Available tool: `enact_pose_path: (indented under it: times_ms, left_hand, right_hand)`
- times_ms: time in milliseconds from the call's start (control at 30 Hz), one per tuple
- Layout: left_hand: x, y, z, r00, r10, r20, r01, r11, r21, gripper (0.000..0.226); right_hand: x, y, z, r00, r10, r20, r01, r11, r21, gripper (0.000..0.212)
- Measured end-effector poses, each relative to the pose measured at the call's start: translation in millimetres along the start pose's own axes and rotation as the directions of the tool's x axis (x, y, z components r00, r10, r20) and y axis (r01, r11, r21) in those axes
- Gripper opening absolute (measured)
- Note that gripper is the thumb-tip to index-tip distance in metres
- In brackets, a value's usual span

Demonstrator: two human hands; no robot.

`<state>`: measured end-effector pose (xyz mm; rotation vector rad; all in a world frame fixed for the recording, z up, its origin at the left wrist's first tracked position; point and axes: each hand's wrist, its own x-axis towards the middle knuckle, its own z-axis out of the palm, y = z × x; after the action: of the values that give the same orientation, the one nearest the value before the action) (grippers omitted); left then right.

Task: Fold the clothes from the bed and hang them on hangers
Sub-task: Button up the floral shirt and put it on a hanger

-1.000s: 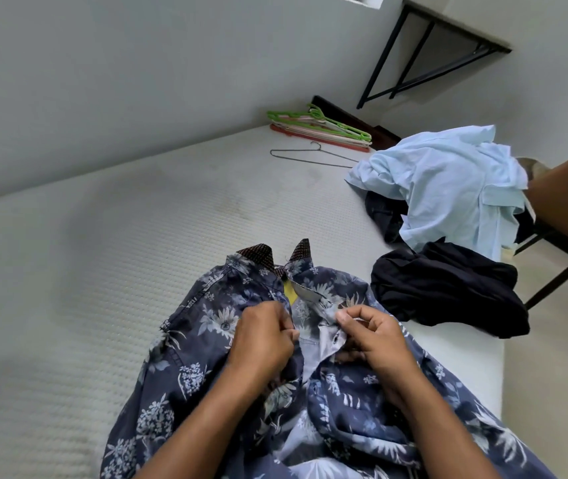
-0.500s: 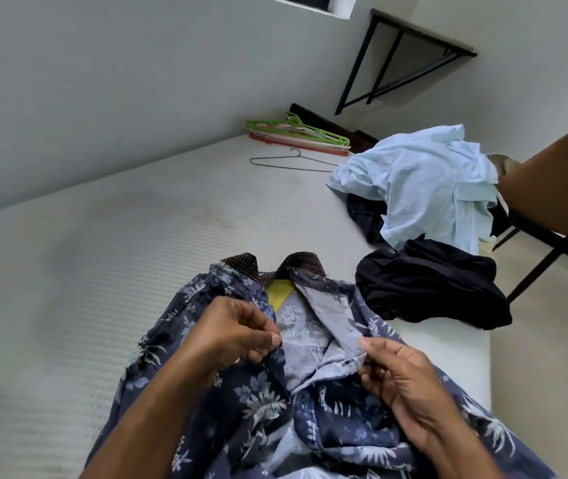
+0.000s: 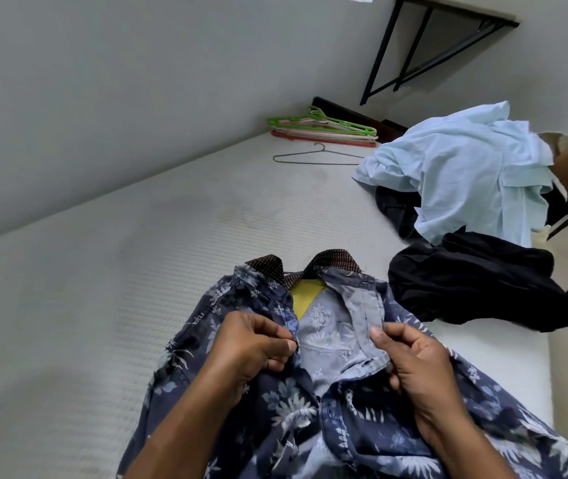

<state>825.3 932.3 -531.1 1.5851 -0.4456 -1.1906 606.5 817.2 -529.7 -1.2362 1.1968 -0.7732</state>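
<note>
The person's left grip (image 3: 251, 347) and right grip (image 3: 410, 361), which met at the front opening of the floral shirt (image 3: 286, 402) a second ago, have drawn apart, each pinching one front edge. The shirt front now lies open wider, baring more pale lining and the yellow label (image 3: 305, 295). The collar (image 3: 336, 259) points have spread apart.

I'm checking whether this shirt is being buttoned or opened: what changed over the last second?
The left hand and right hand, close together on the front of the floral shirt a second ago, have pulled apart sideways, each still pinching a front edge. The front now lies open, showing the yellow label. The light blue shirt, black garment and hangers have not moved.
</note>
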Motion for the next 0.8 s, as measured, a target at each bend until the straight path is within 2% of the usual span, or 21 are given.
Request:
enact_pose_path:
  times_ms: [200,300,367,500,633,700,800]
  left_hand:
    - [-1,3,1,1.000,0.003,0.003,-0.003,0.999,0.034,0.008]
    - [-4,8,2,1.000,0.012,0.027,-0.013,1.000,0.017,0.008]
    - [-7,13,1,0.999,0.010,0.051,-0.010,1.000,-0.016,0.011]
    - [-12,20,1,0.994,0.026,0.105,-0.017,0.996,-0.085,0.012]
    - [-15,23,4,0.991,0.032,0.131,-0.014,0.991,-0.135,0.011]
    - [-15,23,3,0.992,0.037,0.123,-0.018,0.989,-0.150,0.011]
    - [-14,21,3,0.991,0.041,0.124,-0.023,0.989,-0.147,0.010]
  right_hand:
    - [0,-2,7,0.960,-0.266,-0.087,0.250,0.954,-0.166,0.011]
    - [-4,-12,7,0.941,-0.335,-0.053,0.321,0.930,-0.179,0.014]
    - [-9,-18,9,0.956,-0.293,-0.002,0.291,0.952,-0.098,0.016]
    - [-22,-20,23,0.979,-0.122,0.165,0.118,0.992,0.033,0.017]
    - [-22,-10,30,0.967,0.003,0.253,-0.028,0.995,0.095,0.032]
    - [-21,-8,30,0.960,0.007,0.281,-0.035,0.995,0.095,0.036]
    - [-20,-8,32,0.958,-0.043,0.285,0.012,0.994,0.110,0.026]
